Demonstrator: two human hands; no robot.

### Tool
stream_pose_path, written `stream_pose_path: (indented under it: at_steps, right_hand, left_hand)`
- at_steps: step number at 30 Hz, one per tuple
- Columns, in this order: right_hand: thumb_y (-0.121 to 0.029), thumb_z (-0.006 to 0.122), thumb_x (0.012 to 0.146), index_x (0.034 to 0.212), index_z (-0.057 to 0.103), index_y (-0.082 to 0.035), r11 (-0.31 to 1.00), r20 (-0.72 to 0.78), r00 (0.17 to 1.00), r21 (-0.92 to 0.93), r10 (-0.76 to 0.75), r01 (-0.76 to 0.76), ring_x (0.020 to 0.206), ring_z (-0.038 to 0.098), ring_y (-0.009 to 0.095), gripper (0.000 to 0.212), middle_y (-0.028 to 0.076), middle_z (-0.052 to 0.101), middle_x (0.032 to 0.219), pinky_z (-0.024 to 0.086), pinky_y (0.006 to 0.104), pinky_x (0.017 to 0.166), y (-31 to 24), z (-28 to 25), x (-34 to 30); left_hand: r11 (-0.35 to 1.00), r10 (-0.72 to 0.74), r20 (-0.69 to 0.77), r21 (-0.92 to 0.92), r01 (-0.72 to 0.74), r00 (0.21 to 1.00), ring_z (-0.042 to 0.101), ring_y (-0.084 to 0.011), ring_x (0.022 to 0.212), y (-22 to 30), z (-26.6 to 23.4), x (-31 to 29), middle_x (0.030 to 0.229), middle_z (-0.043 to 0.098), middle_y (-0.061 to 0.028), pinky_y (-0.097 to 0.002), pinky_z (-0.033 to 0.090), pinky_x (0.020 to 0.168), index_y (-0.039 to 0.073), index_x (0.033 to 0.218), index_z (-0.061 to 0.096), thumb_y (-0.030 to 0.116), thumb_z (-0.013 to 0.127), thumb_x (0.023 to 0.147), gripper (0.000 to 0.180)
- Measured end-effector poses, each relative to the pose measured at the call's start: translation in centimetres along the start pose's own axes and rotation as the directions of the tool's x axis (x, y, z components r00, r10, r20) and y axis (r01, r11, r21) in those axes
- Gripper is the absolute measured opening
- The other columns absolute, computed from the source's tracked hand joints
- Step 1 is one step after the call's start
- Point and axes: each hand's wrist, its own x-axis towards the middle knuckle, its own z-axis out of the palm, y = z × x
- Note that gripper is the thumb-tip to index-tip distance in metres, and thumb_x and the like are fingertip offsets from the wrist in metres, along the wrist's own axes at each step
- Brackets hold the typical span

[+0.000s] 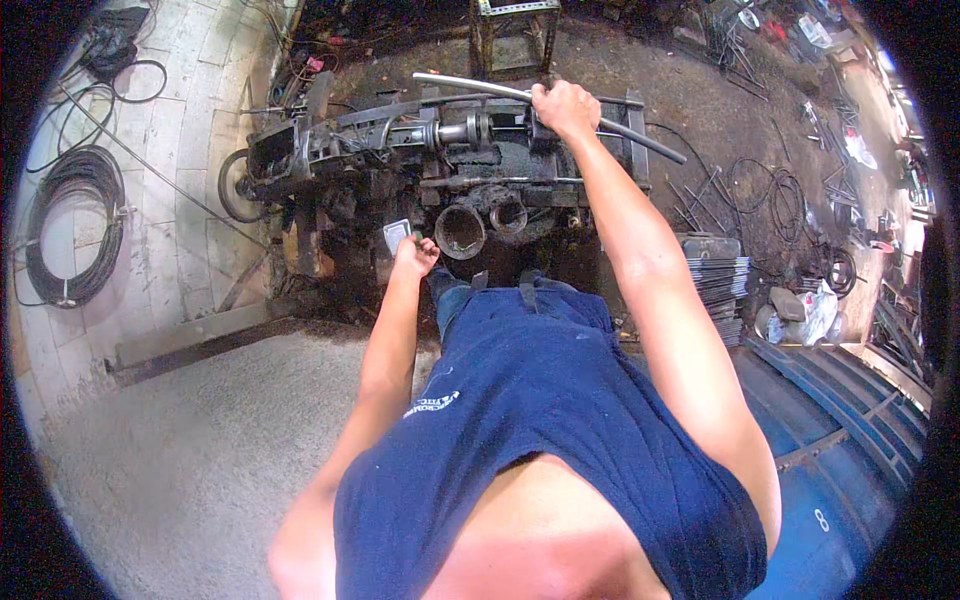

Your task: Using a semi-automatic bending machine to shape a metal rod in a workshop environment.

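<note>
My right hand [568,108] is closed around a long, bare metal rod [480,86], held slantwise above the far side of a greasy black machine [350,140]. The rod's ends stick out on both sides of the fist. Near the machine's front edge, my left hand [419,256] has its fingers curled beside a small light-grey box [397,234]. A bit of green shows at those fingers; whether they hold it is too small to make out. A shiny shaft [460,132] lies along the machine's middle, below the rod.
Two round metal cups [460,232] sit at the machine's front. A stack of metal pieces [715,275] stands to the right, with a blue metal panel [830,480] nearer me. Coiled cable [38,225] hangs against the pale wall at left. A metal stand [515,8] is beyond the machine.
</note>
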Motion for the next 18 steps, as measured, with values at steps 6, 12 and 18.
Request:
stream_pose_path:
  at_steps: [6, 12, 18]
  right_hand:
    - [-0.048, 0.046, 0.084, 0.09, 0.073, 0.0, 1.0, 0.023, 1.0, -0.007, -0.003, 0.003, 0.092, 0.068, 0.037, 0.056, 0.024, 0.07, 0.095, 0.053, 0.0435, 0.085, -0.4, -0.4, -0.1]
    - [-0.048, 0.046, 0.084, 0.091, 0.073, 0.0, 1.0, 0.033, 0.999, -0.002, 0.02, -0.02, 0.094, 0.068, 0.037, 0.056, 0.024, 0.069, 0.097, 0.052, 0.0433, 0.085, 0.0, -0.1, 0.2]
    - [-0.049, 0.046, 0.084, 0.094, 0.073, 0.0, 1.0, 0.036, 0.999, -0.01, 0.009, -0.009, 0.095, 0.068, 0.037, 0.057, 0.025, 0.069, 0.099, 0.052, 0.0434, 0.086, 0.1, 0.1, 0.4]
  left_hand:
    - [1.0, -0.006, -0.035, -0.03, 0.005, 0.999, 0.037, -0.0157, 0.053, 0.0, -0.2, 0.5, 0.064, 0.038, -0.0016, -0.0334, 0.037, 0.058, 0.01, 0.083, 0.036, 0.024, 0.036, 0.098, 0.02]
    - [1.0, 0.022, 0.026, 0.0, -0.022, 0.999, 0.038, -0.016, 0.053, -0.2, -0.5, 0.4, 0.065, 0.039, -0.0017, -0.0335, 0.037, 0.058, 0.01, 0.084, 0.036, 0.023, 0.037, 0.097, 0.019]
    - [1.0, -0.014, 0.024, -0.028, 0.015, 1.0, 0.039, -0.0157, 0.053, 0.0, -0.6, 0.1, 0.065, 0.039, -0.0016, -0.0333, 0.037, 0.059, 0.01, 0.084, 0.036, 0.025, 0.037, 0.099, 0.022]
